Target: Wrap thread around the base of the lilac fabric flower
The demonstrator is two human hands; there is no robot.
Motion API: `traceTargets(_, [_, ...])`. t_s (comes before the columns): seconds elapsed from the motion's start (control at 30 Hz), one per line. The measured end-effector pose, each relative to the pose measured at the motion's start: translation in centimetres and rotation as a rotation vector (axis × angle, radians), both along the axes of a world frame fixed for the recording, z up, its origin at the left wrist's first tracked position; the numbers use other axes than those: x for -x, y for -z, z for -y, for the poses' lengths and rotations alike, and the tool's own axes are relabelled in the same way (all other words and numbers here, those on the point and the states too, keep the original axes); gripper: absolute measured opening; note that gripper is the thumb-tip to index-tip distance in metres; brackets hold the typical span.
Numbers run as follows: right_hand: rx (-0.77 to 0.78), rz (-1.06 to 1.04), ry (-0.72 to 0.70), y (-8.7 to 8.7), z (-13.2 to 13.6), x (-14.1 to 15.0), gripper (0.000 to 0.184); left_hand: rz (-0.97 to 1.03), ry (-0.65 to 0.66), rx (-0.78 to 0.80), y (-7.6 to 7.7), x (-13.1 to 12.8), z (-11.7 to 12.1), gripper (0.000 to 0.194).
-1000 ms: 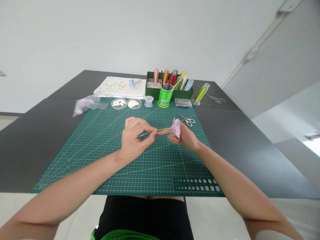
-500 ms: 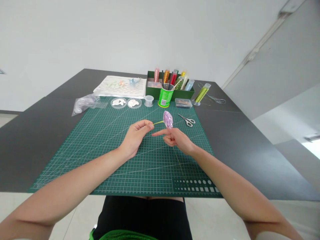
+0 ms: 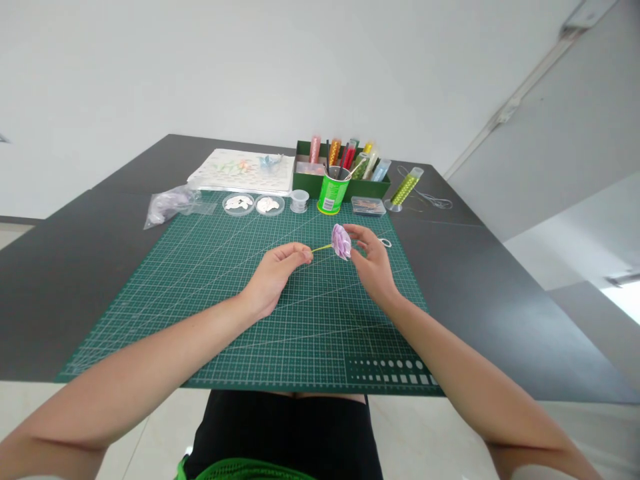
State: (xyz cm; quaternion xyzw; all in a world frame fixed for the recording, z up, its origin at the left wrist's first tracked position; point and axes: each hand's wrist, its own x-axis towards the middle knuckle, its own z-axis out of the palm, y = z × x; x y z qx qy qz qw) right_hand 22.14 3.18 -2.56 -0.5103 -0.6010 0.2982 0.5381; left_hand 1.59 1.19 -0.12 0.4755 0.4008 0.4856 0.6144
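Note:
My left hand (image 3: 277, 273) is closed, with thumb and fingers pinching the thin green stem of a pale purple artificial flower (image 3: 341, 242). The bloom points right, held above the green cutting mat (image 3: 210, 293). At its right side is my right hand (image 3: 373, 261), fingers curved and apart around the petals; whether the fingertips touch them I cannot tell. Behind my right hand, the scissors (image 3: 385, 243) are mostly hidden, with just a white handle loop showing.
Along the mat's far edge are two dishes of white pieces (image 3: 239, 204), a small round tub (image 3: 299, 201), a green can (image 3: 332, 191) of tools and a flat clear box (image 3: 369, 206). Behind stands a green box (image 3: 307, 183) of thread spools. A plastic bag (image 3: 170, 205) lies left.
My left hand moved from the thread-like end to grip the stem, and the bloom turned to show its petals. My right hand left the stem, pointed, then opened beside the bloom.

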Motion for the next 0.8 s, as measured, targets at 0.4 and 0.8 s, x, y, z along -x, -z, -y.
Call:
traceTargets(0.4, [0.215, -0.473, -0.329, -1.0, 2.9, 2.6, 0.016, 0.227, 0.173, 0.370, 0.8, -0.9, 1.3, 0.016])
traceTargets(0.8, [0.365, -0.656, -0.393, -1.6, 3.2, 2.9, 0.026, 0.253, 0.259, 0.384, 0.9, -0.9, 1.5, 0.011])
